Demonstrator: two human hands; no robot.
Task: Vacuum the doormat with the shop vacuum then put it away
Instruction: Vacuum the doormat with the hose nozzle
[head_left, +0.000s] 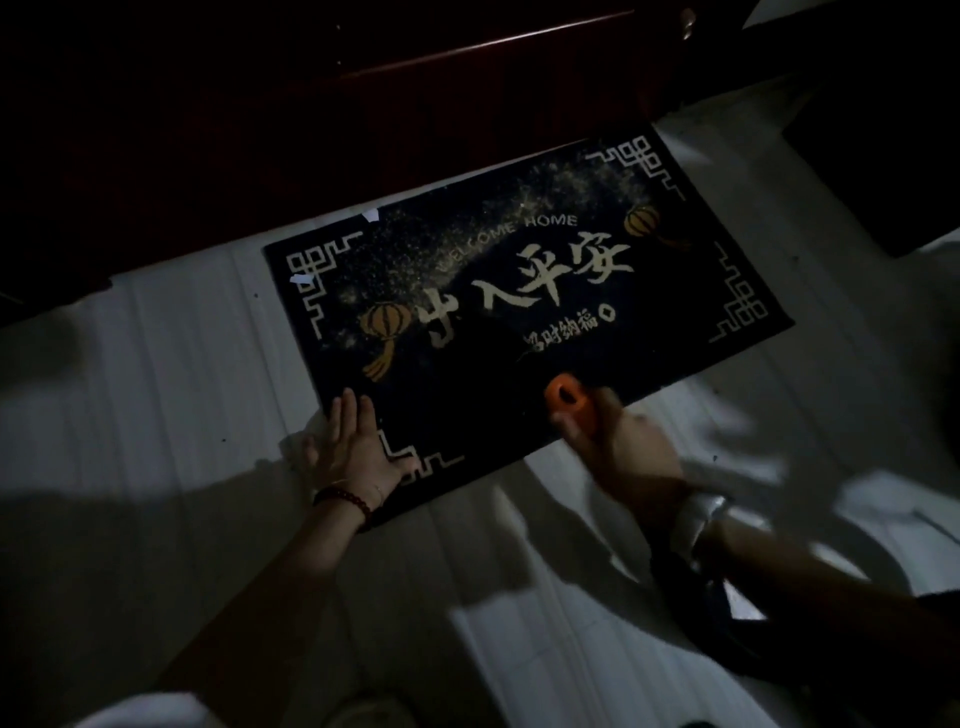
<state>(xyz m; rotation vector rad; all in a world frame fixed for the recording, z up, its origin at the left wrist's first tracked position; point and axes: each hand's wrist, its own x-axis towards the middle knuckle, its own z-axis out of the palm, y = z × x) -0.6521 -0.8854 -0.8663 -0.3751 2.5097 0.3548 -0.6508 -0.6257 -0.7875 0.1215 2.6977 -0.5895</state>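
Note:
A black doormat (519, 364) with pale lettering, orange lanterns and a scatter of fine light debris across its far half lies on the pale floor. My left hand (358, 447) presses flat on the mat's near left corner, fingers straight. My right hand (618, 441) grips an orange vacuum nozzle (566, 397) whose tip rests on the mat near its front edge. A dark hose (696, 597) runs back from that hand along my right forearm. The vacuum body is out of sight.
A dark red wooden door (363, 104) stands just beyond the mat. Two small white scraps (371, 214) lie at the mat's far left edge. Pale tiled floor (182, 389) surrounds the mat. A dark block (883, 171) sits at the right.

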